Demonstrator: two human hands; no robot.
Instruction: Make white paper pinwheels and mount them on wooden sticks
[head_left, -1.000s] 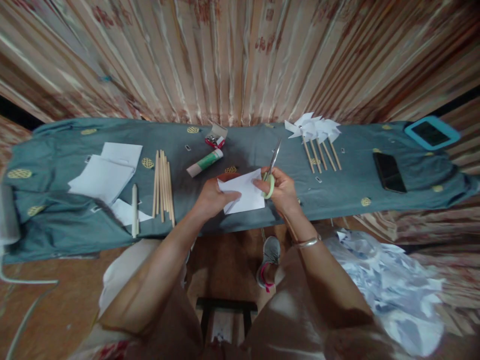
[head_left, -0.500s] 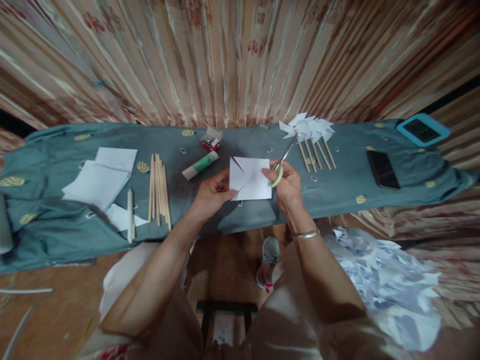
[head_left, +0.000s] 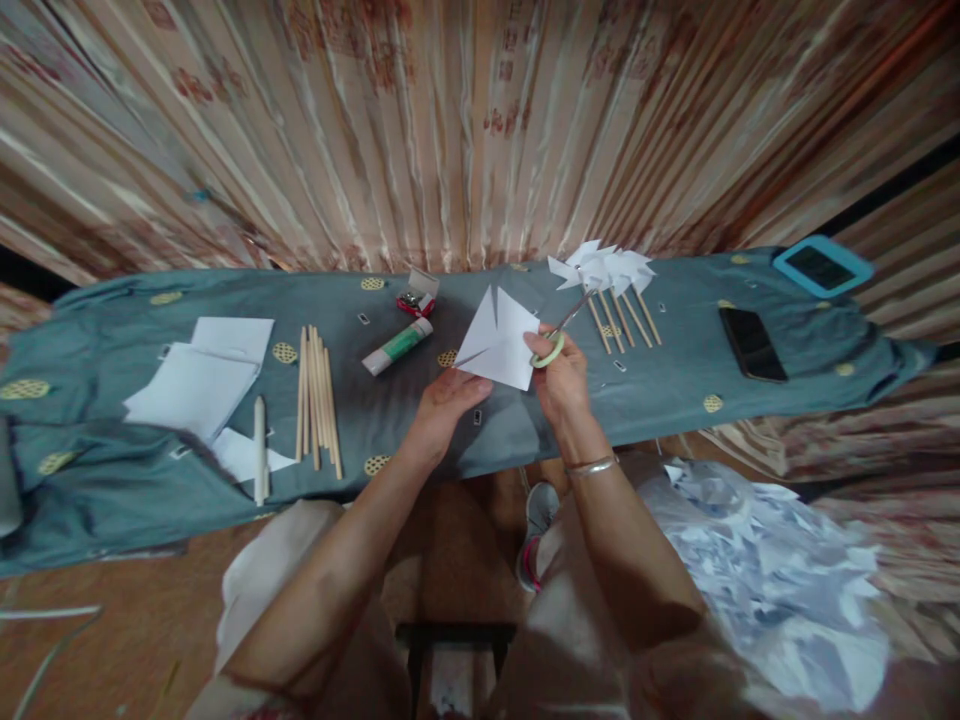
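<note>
- I see R hand (head_left: 562,380) pinching slit paper (head_left: 510,345) + scissors (head_left: 571,318); L hand (head_left: 448,405) loosely open at near edge
- Done, far R: pinwheels (head_left: 600,268)
- Apparently unused, L: sheets (head_left: 195,385), sticks (head_left: 316,400)

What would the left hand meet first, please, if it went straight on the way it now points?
The left hand would most likely meet the slit white paper first; it appears right at the paper's lower edge, though depth and contact there are hard to judge.

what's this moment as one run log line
left hand: at paper edge | right hand: holding scissors, paper | paper: two slits | nearby: tube, pinwheels
</note>
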